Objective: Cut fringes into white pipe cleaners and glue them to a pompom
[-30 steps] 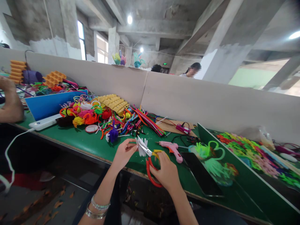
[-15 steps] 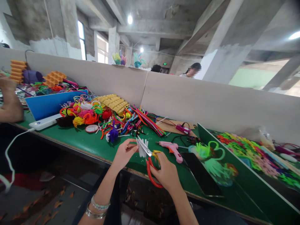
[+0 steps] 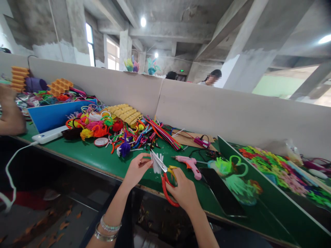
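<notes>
Left hand (image 3: 137,169) pinches a small white fuzzy piece (image 3: 157,164) between thumb and fingertips, holding it just above the green worktop (image 3: 103,160) near its front edge. Right hand (image 3: 184,191) is closed through the red loops of a pair of scissors (image 3: 165,175), and the blades lie across the white piece, their tips pointing up and to the left; whether the blades are parted or closed is hard to tell at this size.

That white piece looks like short lengths of fuzzy craft stem bunched side by side. I judge it very light, soft on the outside and probably bendy within, so it should flex or splay if it is held far from the blades. Pinching it at 1 end, close beside the scissors, as the left hand does, seems the firmest hold. Its fluff should give the fingers good grip and is unlikely to slip, though loose strands could spread apart if the pinch slackens.

Just beyond the scissors lies a pink glue gun (image 3: 190,163), and a dark phone (image 3: 219,191) rests flat to the right of it. Farther back a heap of coloured craft stems (image 3: 113,129) covers the worktop. Another person's hand (image 3: 10,112) shows at the far left edge, well apart.
</notes>
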A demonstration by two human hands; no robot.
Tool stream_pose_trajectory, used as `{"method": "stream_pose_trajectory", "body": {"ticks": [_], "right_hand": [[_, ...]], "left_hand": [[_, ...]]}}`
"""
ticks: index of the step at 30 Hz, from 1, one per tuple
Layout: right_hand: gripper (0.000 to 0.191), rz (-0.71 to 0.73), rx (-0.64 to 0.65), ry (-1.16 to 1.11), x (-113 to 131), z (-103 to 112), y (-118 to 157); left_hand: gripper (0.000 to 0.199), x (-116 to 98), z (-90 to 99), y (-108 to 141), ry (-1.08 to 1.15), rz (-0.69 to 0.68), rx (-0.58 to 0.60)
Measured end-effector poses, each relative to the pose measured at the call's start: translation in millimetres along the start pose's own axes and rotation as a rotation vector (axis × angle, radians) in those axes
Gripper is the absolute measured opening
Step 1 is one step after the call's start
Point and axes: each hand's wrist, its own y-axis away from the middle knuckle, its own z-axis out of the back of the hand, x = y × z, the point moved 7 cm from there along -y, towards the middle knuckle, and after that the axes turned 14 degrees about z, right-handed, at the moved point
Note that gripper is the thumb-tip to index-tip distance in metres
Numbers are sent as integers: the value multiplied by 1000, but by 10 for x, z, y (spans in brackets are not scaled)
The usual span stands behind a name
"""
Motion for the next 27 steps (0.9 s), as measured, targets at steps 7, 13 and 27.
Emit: {"method": "stream_pose_trajectory", "body": {"ticks": [7, 13, 27], "right_hand": [[28, -8, -1, 0, -14, -11, 3], [28, -6, -3, 17, -17, -9, 3], [27, -64, -96, 106, -98, 41, 34]], "left_hand": [[25, -4, -7, 2, 5, 2, 5], [25, -12, -12, 4, 19, -1, 5], [25, 35, 35, -42, 14, 0, -21]]}}
